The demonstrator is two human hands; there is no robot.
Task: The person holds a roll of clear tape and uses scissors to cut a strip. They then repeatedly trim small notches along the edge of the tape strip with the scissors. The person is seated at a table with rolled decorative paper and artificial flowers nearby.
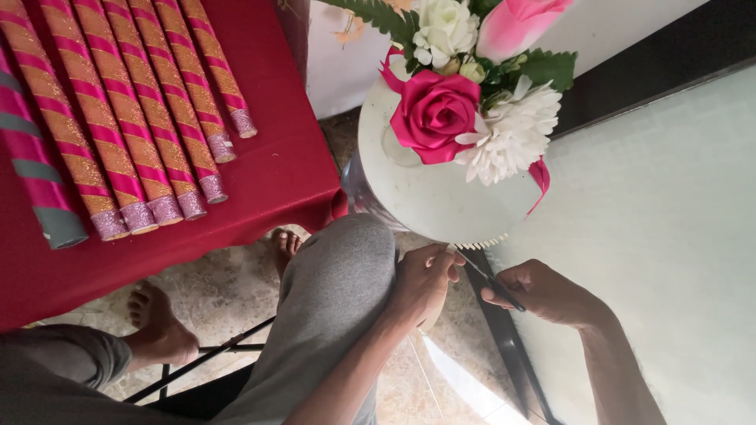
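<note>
A round white board [429, 189] stands in front of my knees, topped with an artificial bouquet: a magenta rose [435, 112], a white chrysanthemum [513, 138], a pale rose and green leaves. A cream fringed trim [482, 243] runs along its lower edge. My left hand [424, 283] pinches the board's bottom edge by the trim. My right hand [543, 293] grips a dark slim tool [490, 277] whose tip points at that same spot.
A table with a red cloth [268, 181] stands at the left, with several pink-and-gold glitter-striped tubes [126, 118] lying on it. My grey-trousered knee [339, 291] and bare feet rest on a stone tile floor. A pale panel [669, 236] lies at the right.
</note>
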